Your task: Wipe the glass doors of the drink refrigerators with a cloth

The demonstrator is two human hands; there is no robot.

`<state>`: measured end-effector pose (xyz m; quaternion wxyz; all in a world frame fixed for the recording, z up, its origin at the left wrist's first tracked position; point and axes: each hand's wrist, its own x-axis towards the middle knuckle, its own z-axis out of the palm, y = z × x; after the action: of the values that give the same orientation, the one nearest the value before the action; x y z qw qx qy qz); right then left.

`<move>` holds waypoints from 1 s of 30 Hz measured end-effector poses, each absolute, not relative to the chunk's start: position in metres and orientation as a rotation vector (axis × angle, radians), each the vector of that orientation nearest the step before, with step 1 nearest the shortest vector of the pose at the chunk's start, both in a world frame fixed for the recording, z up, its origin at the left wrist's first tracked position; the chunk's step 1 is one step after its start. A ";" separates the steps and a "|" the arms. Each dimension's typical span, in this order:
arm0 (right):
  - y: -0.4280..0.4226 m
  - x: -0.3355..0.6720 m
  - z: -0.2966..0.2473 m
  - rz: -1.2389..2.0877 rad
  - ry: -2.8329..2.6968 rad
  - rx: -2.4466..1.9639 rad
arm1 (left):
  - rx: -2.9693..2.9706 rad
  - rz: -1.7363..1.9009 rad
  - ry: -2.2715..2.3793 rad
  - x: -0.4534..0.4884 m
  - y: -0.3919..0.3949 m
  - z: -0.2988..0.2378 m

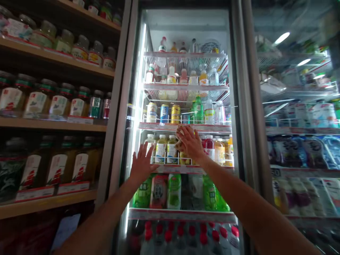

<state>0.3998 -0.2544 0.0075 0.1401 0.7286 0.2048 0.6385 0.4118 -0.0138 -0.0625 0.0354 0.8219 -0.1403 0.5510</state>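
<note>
Straight ahead is the glass door (186,32) of a lit drinks fridge. My right hand (190,141) presses a crumpled, light brownish cloth (179,136) against the glass, near the middle of the door. Part of the cloth is hidden under my fingers. To its left and a little lower, my left hand (142,163) is raised with its fingers spread, and nothing is in it. It is at or close to the glass; whether it touches cannot be told. Behind the hands stand juice bottles (161,148) and drink cans (175,114) on wire shelves.
Wooden shelves (53,122) with bottles and jars stand at the left. A metal door frame (120,106) borders the fridge. On the right is another glass-fronted fridge (300,131) with packaged goods. Red-capped bottles (180,232) fill the lowest visible level.
</note>
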 end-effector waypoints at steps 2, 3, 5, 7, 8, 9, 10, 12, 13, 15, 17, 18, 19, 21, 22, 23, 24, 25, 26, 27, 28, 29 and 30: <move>-0.271 0.394 -0.018 1.774 0.655 2.070 | 2.537 1.647 -0.432 0.412 -0.028 -0.062; -0.280 0.391 -0.031 1.712 0.713 2.038 | 2.542 1.626 -0.430 0.412 -0.034 -0.062; -0.298 0.386 -0.044 1.575 0.821 1.962 | 2.538 1.607 -0.415 0.411 -0.043 -0.064; -0.316 0.382 -0.034 1.540 0.811 1.938 | 2.540 1.600 -0.393 0.411 -0.048 -0.065; -0.325 0.380 -0.023 1.586 0.744 1.960 | 2.545 1.599 -0.383 0.411 -0.050 -0.065; -0.333 0.378 -0.010 1.663 0.646 1.997 | 2.551 1.600 -0.374 0.410 -0.050 -0.065; -0.341 0.376 0.001 1.757 0.530 2.037 | 2.558 1.599 -0.366 0.410 -0.051 -0.064; -0.355 0.373 0.008 1.926 0.338 2.085 | 2.573 1.587 -0.351 0.408 -0.051 -0.063; -0.361 0.371 0.003 1.973 0.295 2.093 | 2.579 1.579 -0.342 0.407 -0.051 -0.063; -0.372 0.367 -0.023 1.970 0.335 2.087 | 2.583 1.561 -0.339 0.407 -0.051 -0.063; -0.381 0.361 -0.050 1.877 0.447 2.066 | 2.564 1.569 -0.352 0.409 -0.051 -0.064; -0.386 0.359 -0.057 1.829 0.487 2.055 | 2.546 1.584 -0.365 0.410 -0.051 -0.065; -0.391 0.357 -0.058 1.807 0.501 2.048 | 2.530 1.597 -0.375 0.412 -0.051 -0.066; -0.401 0.355 -0.043 1.854 0.442 2.058 | 2.514 1.603 -0.377 0.414 -0.051 -0.066; -0.405 0.355 -0.031 1.920 0.373 2.074 | 2.512 1.597 -0.376 0.413 -0.051 -0.066; -0.409 0.356 -0.020 1.998 0.297 2.090 | 2.514 1.582 -0.375 0.412 -0.051 -0.065; -0.411 0.358 -0.013 2.083 0.209 2.110 | 2.517 1.561 -0.374 0.409 -0.052 -0.065; -0.412 0.361 -0.011 2.162 0.107 2.130 | 2.523 1.538 -0.376 0.406 -0.053 -0.064; -0.413 0.363 -0.016 2.195 0.054 2.145 | 2.530 1.516 -0.373 0.403 -0.054 -0.064; -0.412 0.365 -0.028 2.191 0.040 2.163 | 2.543 1.478 -0.368 0.400 -0.056 -0.063; -0.411 0.365 -0.045 2.148 0.073 2.181 | 2.569 1.446 -0.349 0.397 -0.057 -0.063; -0.411 0.363 -0.063 2.068 0.150 2.198 | 2.595 1.417 -0.332 0.395 -0.058 -0.063; -0.412 0.360 -0.079 1.986 0.244 2.203 | 2.608 1.396 -0.346 0.394 -0.059 -0.064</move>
<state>0.3602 -0.4124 -0.0794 0.0827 0.7377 0.0816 0.6651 0.3945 -0.0593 -0.0636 0.0816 0.8728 -0.1157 0.4671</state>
